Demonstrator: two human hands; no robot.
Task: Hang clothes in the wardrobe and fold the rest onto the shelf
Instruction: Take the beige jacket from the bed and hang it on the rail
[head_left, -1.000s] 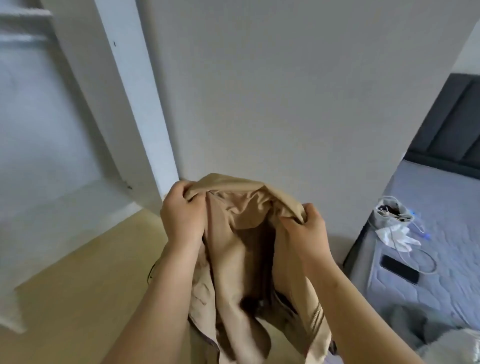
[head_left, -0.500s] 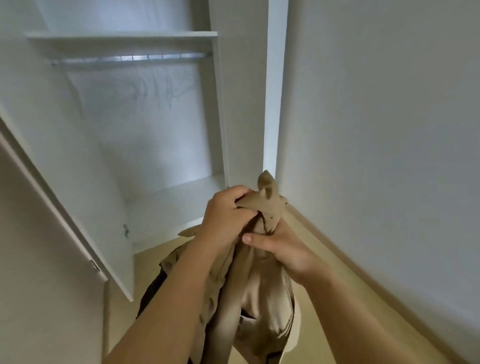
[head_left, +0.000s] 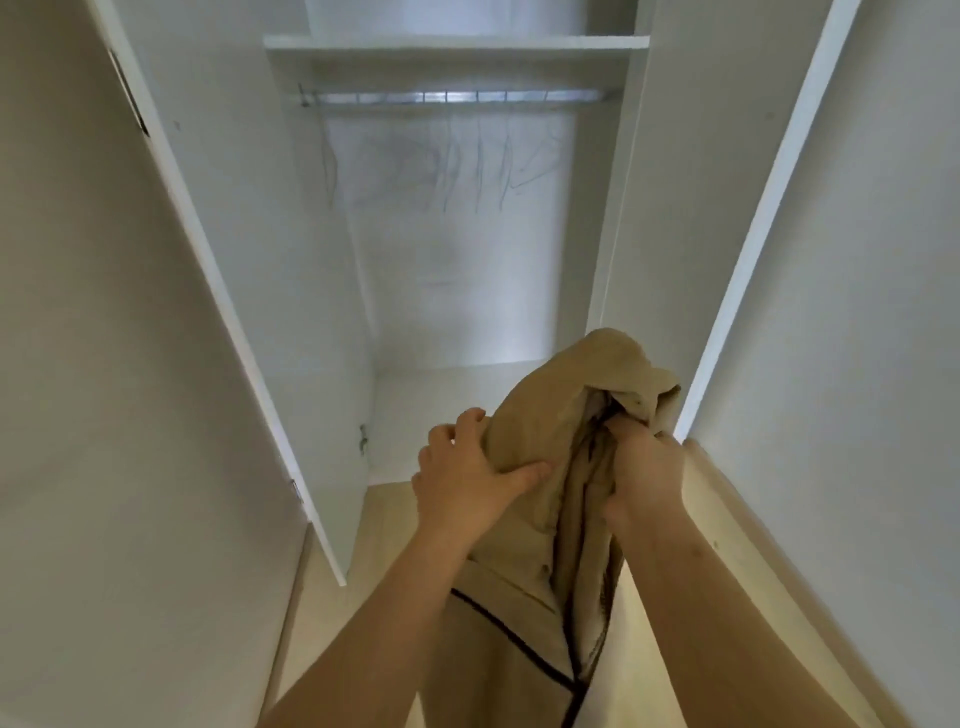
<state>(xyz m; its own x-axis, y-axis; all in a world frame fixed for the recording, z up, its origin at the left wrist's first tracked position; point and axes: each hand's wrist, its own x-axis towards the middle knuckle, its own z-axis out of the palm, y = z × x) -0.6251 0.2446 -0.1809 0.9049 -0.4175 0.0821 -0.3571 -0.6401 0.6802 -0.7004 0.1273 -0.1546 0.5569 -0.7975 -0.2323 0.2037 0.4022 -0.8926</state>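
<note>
Tan cloth garment (head_left: 550, 415) bunched at the wardrobe mouth, no hanger in sight

Tan cloth with dark piping along one hem, the garment hangs in a crumpled column between both hands, in front of the open white wardrobe (head_left: 322, 312) and above the pale wooden floor (head_left: 332, 571). The left hand (head_left: 462, 488) wraps the bundle's side, thumb laid flat across the fabric and fingers curled behind it. The right hand (head_left: 647, 467) clutches a fistful near the top, fingertips buried in the folds.

The main risk, as I judge it, is the hanging itself. The silver metal rail (head_left: 452, 97) under the white upper shelf (head_left: 457, 41) shows no hanger that I can make out, and whether one sits inside the cloth is hidden. Draped straight over the rail, the garment would likely slide off onto the wardrobe's white base (head_left: 431, 415).

A second risk is the grip. Both hands hold wadded fabric rather than shoulders or collar, so a lift may pull the piece up twisted, or let the lower part drag on the floor.

The white left door (head_left: 208, 234) and the white right door (head_left: 769, 208) stand close on either side; a swinging hem could catch on an edge.
</note>
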